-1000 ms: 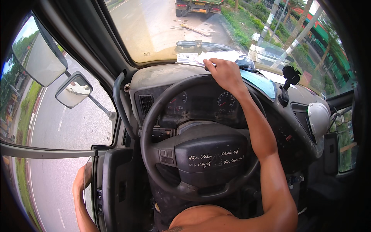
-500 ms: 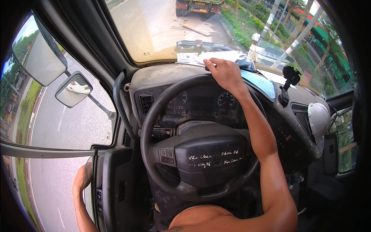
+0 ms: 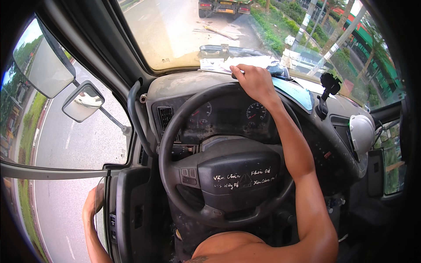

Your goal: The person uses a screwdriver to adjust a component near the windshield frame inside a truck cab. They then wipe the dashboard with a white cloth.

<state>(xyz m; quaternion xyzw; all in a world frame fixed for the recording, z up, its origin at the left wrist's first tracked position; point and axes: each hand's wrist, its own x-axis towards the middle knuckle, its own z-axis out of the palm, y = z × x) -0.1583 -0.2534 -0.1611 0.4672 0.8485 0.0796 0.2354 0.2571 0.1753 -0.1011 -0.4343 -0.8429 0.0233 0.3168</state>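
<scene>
My right hand [image 3: 254, 83] is closed over the top of the black steering wheel [image 3: 165, 144], its thumb toward the left. The wheel's center pad has handwriting on it and hides part of what lies behind. On the far left, my left arm reaches out past the door [image 3: 127, 210]. My left hand [image 3: 93, 199] is at the edge of the door's window glass, and its fingers are mostly hidden. Behind the wheel are the instrument gauges [image 3: 255, 111].
White papers [image 3: 212, 64] and a blue sheet [image 3: 294, 93] lie on the dashboard. To their right stand a black phone mount [image 3: 325, 94] and a white hard hat [image 3: 362, 133]. Side mirrors [image 3: 84, 101] hang outside at left. Ahead, beyond the windshield, a truck [image 3: 224, 8] stands on the road.
</scene>
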